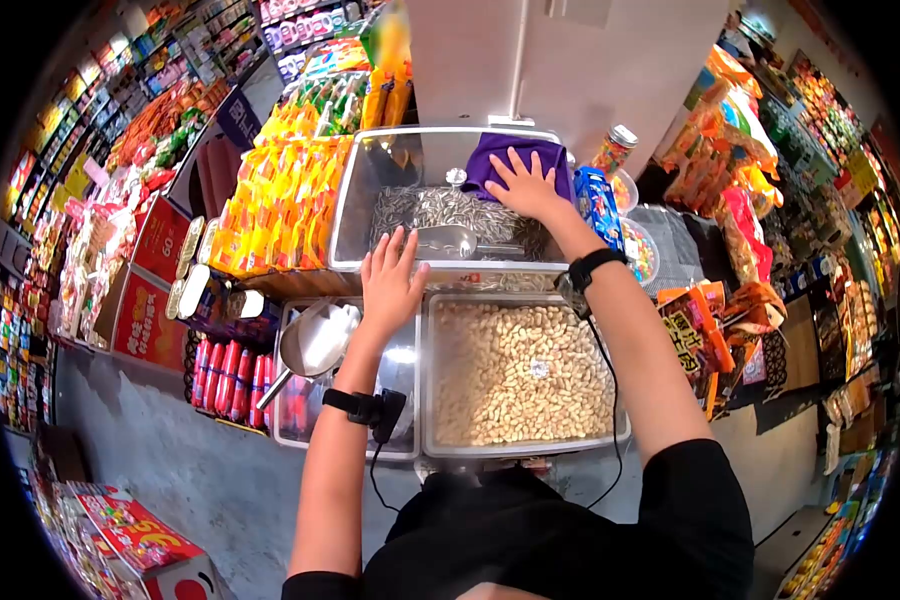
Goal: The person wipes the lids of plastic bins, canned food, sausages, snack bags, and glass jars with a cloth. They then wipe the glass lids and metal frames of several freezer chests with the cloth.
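My right hand (523,184) lies with fingers spread on a purple cloth (485,160), over the back right of a lidded clear bin (370,170). Dark striped sunflower seeds (395,205) fill this bin, and a metal scoop (450,242) shows among them. At the bin's front left, my left hand (391,280) rests with its fingers stretched out over the edge. Below it, another metal scoop (315,342) lies on a second clear-lidded bin (400,385). To the right of that stands a bin of peanuts in shells (540,375).
Yellow snack bags (288,200) are stacked left of the seed bin. Blue packets (598,208) and a candy jar (615,148) stand at its right. A white pillar (570,70) rises behind. Red packaged sticks (232,378) sit front left, orange bags (698,335) at right.
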The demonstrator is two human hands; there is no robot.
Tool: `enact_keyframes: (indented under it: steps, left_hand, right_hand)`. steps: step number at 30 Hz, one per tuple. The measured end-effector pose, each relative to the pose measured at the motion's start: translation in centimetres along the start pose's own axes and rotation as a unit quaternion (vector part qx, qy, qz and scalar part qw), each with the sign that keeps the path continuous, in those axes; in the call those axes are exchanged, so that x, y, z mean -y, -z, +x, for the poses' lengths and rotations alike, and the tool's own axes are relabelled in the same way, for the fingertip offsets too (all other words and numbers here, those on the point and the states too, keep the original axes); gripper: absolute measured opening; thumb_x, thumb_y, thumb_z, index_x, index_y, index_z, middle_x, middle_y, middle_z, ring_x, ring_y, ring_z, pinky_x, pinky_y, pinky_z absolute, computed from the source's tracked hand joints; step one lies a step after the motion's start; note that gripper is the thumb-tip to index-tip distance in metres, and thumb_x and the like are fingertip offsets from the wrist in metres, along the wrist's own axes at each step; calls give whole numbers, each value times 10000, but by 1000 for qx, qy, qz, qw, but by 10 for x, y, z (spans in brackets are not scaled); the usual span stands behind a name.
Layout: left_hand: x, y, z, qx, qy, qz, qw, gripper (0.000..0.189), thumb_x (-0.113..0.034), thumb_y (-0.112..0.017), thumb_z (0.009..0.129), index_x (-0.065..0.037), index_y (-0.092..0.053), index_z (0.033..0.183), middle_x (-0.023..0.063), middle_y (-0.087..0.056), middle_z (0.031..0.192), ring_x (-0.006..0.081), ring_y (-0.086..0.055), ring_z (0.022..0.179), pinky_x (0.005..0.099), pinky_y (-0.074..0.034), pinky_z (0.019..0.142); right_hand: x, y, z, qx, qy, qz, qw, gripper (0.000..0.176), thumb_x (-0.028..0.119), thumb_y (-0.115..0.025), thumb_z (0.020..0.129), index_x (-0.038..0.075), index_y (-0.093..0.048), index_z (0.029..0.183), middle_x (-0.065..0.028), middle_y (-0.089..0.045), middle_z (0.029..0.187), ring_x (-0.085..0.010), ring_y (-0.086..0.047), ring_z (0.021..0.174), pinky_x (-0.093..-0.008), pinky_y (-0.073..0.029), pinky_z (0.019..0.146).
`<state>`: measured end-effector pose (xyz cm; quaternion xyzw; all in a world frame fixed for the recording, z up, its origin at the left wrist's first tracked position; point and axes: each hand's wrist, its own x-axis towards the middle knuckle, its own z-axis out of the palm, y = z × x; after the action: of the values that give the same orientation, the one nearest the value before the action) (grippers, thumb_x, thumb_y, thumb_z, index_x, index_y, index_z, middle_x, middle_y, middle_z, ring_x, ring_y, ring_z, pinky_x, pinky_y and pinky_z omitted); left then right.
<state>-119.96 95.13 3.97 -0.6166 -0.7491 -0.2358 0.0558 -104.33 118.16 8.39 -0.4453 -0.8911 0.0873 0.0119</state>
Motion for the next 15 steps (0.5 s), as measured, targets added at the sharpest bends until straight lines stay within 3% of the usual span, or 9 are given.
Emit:
enact_keyframes:
  steps: [3,5,8,11,13,15]
  left_hand:
    - [-2,2,-1,5,7,-1,1000,518,-372,-411,890,-136,-368,1349,107,-331,1398,290,-258,1308,460,-165,1051]
    - [-4,1,-1,7,13,5,1000,526,-373,-408,890,-123,-361,1351,109,-329,1399,283,-253,1312,458,-159,1051]
    - [-6,3,0,12,22,3,1000,558,-367,-404,886,-69,-335,1353,108,-325,1401,282,-249,1314,454,-159,1053]
    - [-6,-2,-1,-12,25,-12,1000,579,-364,-405,884,-33,-319,1351,116,-323,1401,278,-244,1318,450,-156,1057]
    - [-11,2,-4,-4,42,-12,999,597,-352,-395,889,-13,-273,1366,126,-302,1411,272,-235,1324,442,-147,1065]
    - [-9,5,-3,-12,42,-96,994,607,-339,-380,897,-22,-215,1389,139,-248,1433,269,-222,1331,436,-135,1074]
  right_hand:
    - [-1,-1,4,17,9,-5,1000,623,549,-327,870,276,-199,1415,-73,-67,1498,-410,-38,1350,-597,-62,1049]
    - [-6,-15,-11,-31,36,5,999,609,507,-332,883,235,-211,1415,-102,-93,1491,-427,-57,1343,-574,-75,1060]
    - [2,-22,-74,-54,77,-11,996,586,444,-366,892,176,-247,1400,-154,-145,1470,-441,-108,1328,-573,-129,1050]
    - [19,-22,-125,-35,123,5,992,539,373,-383,903,157,-283,1387,-148,-189,1458,-442,-148,1316,-555,-151,1051]
    - [29,-16,-124,-22,132,18,991,515,341,-378,907,164,-297,1384,-142,-191,1460,-427,-146,1324,-553,-146,1053]
    - [46,-17,-110,-12,158,21,987,504,311,-382,910,170,-295,1385,-120,-183,1467,-413,-143,1330,-551,-142,1056]
